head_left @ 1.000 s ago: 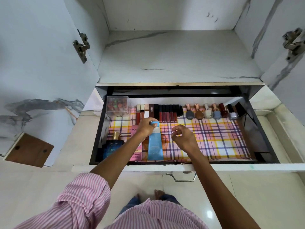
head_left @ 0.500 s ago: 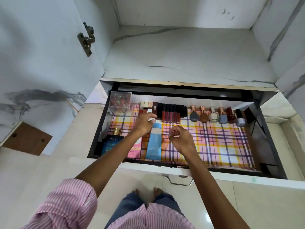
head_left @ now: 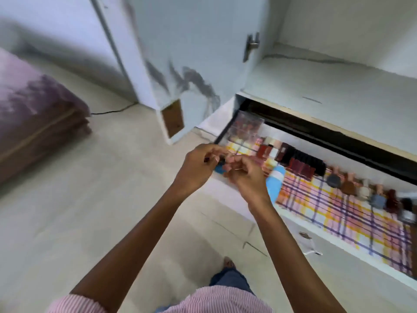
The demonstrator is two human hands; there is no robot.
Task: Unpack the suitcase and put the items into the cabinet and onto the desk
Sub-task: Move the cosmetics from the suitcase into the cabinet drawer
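Observation:
The view is blurred. My left hand [head_left: 198, 164] and my right hand [head_left: 244, 176] meet fingertip to fingertip over the left front corner of the open cabinet drawer [head_left: 300, 224]. Their fingers are curled in and I see nothing held. Inside, on a plaid liner [head_left: 338, 213], lie a light blue tube [head_left: 276, 180], a row of dark lipsticks [head_left: 302, 164], a row of nail polish bottles [head_left: 361, 192] and a clear box [head_left: 244, 127]. A blue bottle [head_left: 218, 169] peeks out between my hands. No suitcase is in view.
Above the drawer is a bare white cabinet shelf [head_left: 338, 86]. The open cabinet door [head_left: 180, 64] stands to the left of the drawer. A purple-covered bed [head_left: 33, 109] is at far left, with a black cable [head_left: 112, 112] on the pale floor.
The view has swung left and down. My left hand has let go of the blue tube, and both hands have drawn back from inside the drawer to its front corner.

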